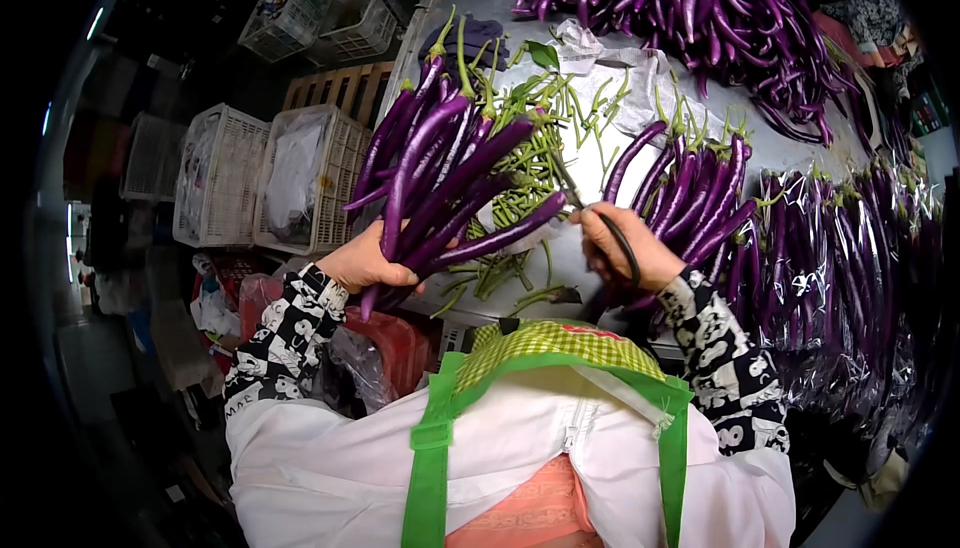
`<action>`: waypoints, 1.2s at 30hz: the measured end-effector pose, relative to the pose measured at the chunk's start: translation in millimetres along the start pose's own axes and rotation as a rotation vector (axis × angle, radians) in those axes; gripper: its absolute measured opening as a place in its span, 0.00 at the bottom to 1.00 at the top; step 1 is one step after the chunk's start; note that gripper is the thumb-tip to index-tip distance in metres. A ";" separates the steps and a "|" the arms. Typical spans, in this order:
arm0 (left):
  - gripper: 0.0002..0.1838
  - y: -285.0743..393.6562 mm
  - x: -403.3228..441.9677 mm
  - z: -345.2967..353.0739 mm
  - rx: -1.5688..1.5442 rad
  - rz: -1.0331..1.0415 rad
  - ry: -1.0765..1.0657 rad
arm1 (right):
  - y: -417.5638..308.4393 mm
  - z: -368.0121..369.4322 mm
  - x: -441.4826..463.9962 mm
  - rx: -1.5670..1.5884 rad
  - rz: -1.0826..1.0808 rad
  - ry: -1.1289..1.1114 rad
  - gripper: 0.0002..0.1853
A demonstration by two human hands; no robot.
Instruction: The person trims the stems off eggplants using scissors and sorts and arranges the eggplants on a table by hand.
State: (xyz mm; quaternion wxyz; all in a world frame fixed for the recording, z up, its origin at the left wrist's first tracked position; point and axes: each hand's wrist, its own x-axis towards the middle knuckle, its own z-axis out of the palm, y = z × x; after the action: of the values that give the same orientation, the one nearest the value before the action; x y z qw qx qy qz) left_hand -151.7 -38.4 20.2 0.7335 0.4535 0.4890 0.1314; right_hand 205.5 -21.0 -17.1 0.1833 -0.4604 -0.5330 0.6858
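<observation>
My left hand (pixel 372 263) is closed around the lower ends of a bunch of long purple eggplants (pixel 430 163), their green stems fanned out away from me. In my right hand (pixel 635 248) is a pair of scissors (pixel 566 180), its dark handle loop round my fingers and its blades pointing away from me, beside the tip of one eggplant. Under and behind the bunch lies a heap of cut green stems (pixel 530 198). Just beyond my right hand rests another group of eggplants (pixel 690 183) with stems on.
A large pile of eggplants (pixel 690 3) covers the table's far side. Eggplants in clear plastic bags (pixel 830 258) stand at the right. White plastic crates (pixel 310 178) sit to the left, near a wooden pallet (pixel 345 88). A crumpled dark cloth (pixel 480 43) lies on the metal table.
</observation>
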 end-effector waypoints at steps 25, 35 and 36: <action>0.28 18.1 0.3 13.9 0.478 -0.013 -0.025 | -78.0 -56.5 15.5 -0.961 -0.087 0.083 0.36; 0.29 21.3 -1.2 20.2 0.480 -0.064 -0.080 | -45.9 -56.3 50.3 -0.856 -0.346 0.020 0.31; 0.27 21.6 -1.4 19.7 0.484 -0.041 -0.074 | -39.8 -55.6 54.4 -0.855 -0.325 0.063 0.30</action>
State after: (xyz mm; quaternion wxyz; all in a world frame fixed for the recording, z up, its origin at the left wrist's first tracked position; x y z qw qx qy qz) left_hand -130.5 -37.9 40.4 0.6234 0.6104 0.4882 -0.0212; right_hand 214.3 65.2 -5.5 0.0981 -0.4259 -0.8276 0.3522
